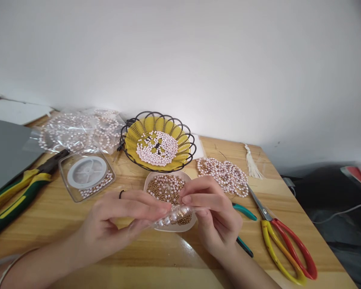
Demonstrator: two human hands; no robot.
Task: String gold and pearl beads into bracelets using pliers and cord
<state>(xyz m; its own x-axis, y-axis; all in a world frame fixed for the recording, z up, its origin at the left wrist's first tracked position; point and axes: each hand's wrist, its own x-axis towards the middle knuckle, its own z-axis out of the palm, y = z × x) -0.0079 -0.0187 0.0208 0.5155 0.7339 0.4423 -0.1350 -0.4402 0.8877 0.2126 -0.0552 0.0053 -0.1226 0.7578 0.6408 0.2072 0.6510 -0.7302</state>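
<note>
Readable text: none in this view.
Spool box (86, 172): clear lid, no label can be read.
Scissors (284, 241): no brand is visible on handles or blades.
Pliers (16, 194): green and yellow grips, no lettering to read.
Bags (75, 130): clear, no print seen.

You are holding a short strand of pale pink pearl beads (175, 214) level between your left hand (114, 224) and right hand (212, 216), fingertips pinching each end (the thread itself is too fine to see), just above the bench.
</note>
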